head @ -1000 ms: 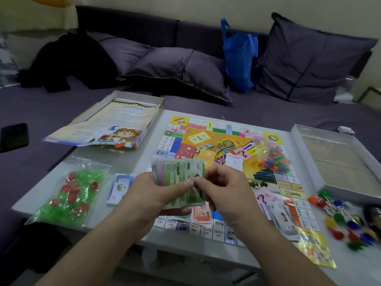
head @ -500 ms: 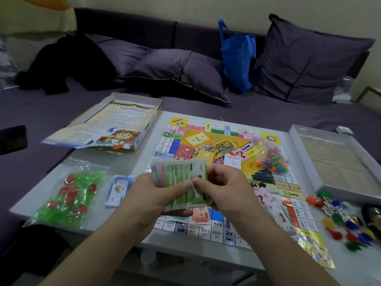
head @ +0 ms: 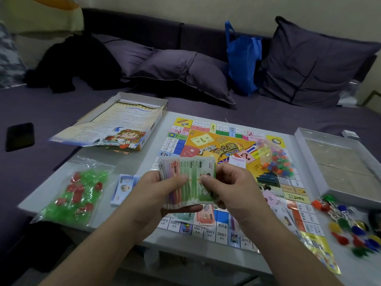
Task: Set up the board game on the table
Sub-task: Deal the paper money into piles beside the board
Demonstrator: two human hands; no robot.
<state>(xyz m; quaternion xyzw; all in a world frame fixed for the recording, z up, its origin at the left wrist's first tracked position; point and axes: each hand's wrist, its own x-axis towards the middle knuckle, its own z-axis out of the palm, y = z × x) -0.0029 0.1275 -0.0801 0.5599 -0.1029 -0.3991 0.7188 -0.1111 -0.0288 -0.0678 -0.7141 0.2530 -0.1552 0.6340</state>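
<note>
The colourful game board [head: 216, 145] lies flat on the white table [head: 127, 164]. Above its near edge, my left hand [head: 156, 193] holds a fanned stack of play money [head: 189, 178], green notes in front, pink and purple ones behind. My right hand [head: 233, 188] pinches the front green note at its right side, thumb on top. A few loose notes [head: 198, 216] lie on the board under my hands. A small pile of blue notes [head: 123, 186] rests left of the board.
A bag of green and red pieces [head: 78, 195] lies at the left. A bag of small coloured pieces [head: 274, 159] sits on the board. Loose pawns [head: 348, 228] are at the right, near the open box tray [head: 338, 162]. The box lid with a rule sheet [head: 115, 124] is behind left.
The fan of notes has spread a little wider in my left hand. My right thumb and fingers have shifted on the front green note. Both hands stay in the same place.
</note>
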